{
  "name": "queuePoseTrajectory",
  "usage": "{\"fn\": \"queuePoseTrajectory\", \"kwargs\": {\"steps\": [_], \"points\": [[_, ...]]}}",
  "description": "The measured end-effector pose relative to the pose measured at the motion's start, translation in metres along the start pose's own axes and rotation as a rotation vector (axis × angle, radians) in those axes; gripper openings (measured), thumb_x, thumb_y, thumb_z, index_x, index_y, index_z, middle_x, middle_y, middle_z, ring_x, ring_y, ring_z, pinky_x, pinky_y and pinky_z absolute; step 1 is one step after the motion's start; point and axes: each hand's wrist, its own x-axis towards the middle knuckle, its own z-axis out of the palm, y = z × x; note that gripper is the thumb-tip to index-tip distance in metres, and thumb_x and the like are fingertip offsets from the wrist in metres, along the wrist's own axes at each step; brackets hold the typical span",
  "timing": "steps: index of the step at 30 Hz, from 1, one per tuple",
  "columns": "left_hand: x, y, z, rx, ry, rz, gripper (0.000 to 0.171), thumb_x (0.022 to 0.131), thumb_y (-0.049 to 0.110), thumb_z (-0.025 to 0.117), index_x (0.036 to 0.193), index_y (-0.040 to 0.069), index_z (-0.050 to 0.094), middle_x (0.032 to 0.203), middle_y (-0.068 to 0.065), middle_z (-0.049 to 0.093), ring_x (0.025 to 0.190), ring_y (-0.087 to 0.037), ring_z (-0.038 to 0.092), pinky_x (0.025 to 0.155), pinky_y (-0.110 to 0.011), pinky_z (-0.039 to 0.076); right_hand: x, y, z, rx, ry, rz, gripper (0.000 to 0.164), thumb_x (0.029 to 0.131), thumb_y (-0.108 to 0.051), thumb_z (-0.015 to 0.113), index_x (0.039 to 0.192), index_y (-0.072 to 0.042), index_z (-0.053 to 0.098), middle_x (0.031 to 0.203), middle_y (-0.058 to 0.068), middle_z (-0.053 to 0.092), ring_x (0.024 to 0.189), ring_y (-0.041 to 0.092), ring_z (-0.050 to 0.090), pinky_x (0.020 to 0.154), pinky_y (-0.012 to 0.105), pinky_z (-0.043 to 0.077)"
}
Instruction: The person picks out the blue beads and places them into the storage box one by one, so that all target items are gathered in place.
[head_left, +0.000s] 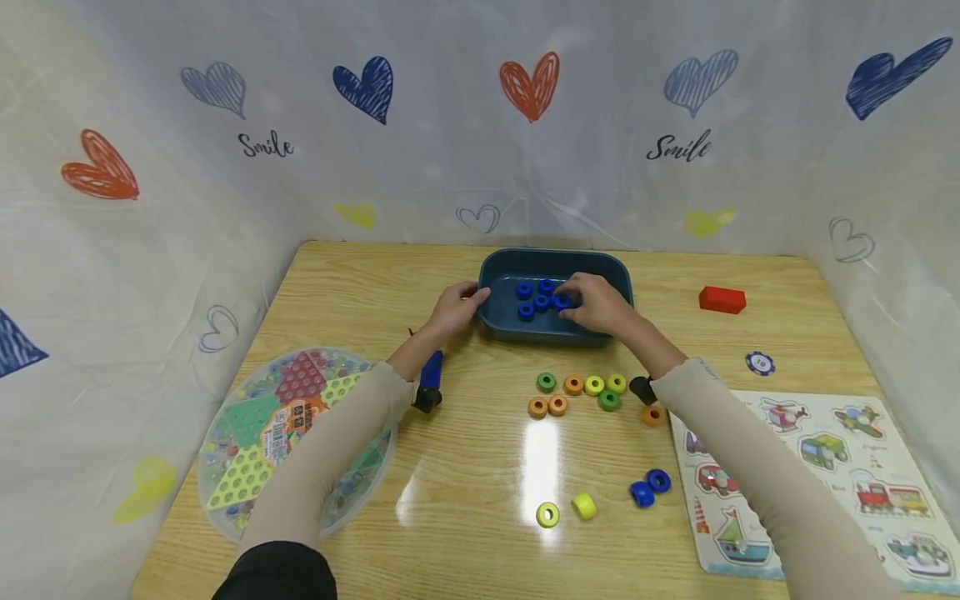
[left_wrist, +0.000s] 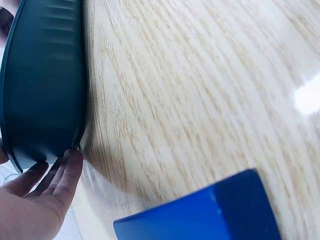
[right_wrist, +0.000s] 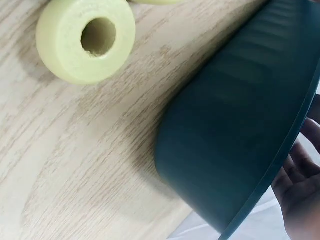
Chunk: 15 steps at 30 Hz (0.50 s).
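Note:
A dark teal tray (head_left: 517, 335) stands at the back of the table with several blue ring beads (head_left: 524, 290) inside. My left hand (head_left: 455, 308) grips its left end, thumb over the rim; in the left wrist view the fingers (left_wrist: 70, 172) lie along the outer wall. Inside the tray, my right hand (head_left: 596, 302) has thumb and fingertips around a blue bead (head_left: 562, 302) at the right of the group. The right wrist view has the tray wall (right_wrist: 220, 125) covering those fingertips, with part of the hand (right_wrist: 302, 185) beyond the rim.
In front of the tray lie green, orange and yellow beads (head_left: 594, 385). Yellow beads (head_left: 548, 514) and blue beads (head_left: 657, 481) sit nearer. A round game board (head_left: 247, 417), blue-and-black object (head_left: 431, 375), picture board (head_left: 825, 492), chip (head_left: 760, 362) and red block (head_left: 722, 300) surround them.

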Motion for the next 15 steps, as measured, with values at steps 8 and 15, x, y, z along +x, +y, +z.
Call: {"fn": "queuePoseTrajectory", "kwargs": {"steps": [8, 15], "points": [[-0.001, 0.000, 0.000, 0.021, 0.007, -0.009, 0.047, 0.095, 0.035, 0.052, 0.130, 0.004, 0.051, 0.117, -0.009, 0.057, 0.101, -0.019, 0.055, 0.084, -0.032, 0.046, -0.005, 0.007, -0.001, 0.043, 0.005, 0.021, 0.040, 0.080, -0.014, 0.073, 0.117, -0.001, 0.062, 0.105, 0.015, 0.057, 0.088, 0.027, 0.054, 0.072, 0.040, 0.045], [0.001, 0.000, 0.001, 0.035, 0.013, -0.015, 0.047, 0.095, 0.035, 0.052, 0.131, 0.004, 0.051, 0.119, -0.009, 0.056, 0.103, -0.019, 0.054, 0.086, -0.033, 0.045, -0.030, 0.000, -0.011, 0.164, 0.105, -0.094, 0.033, 0.081, -0.012, 0.073, 0.111, -0.002, 0.064, 0.102, 0.015, 0.060, 0.085, 0.025, 0.059, 0.068, 0.038, 0.049]]}}
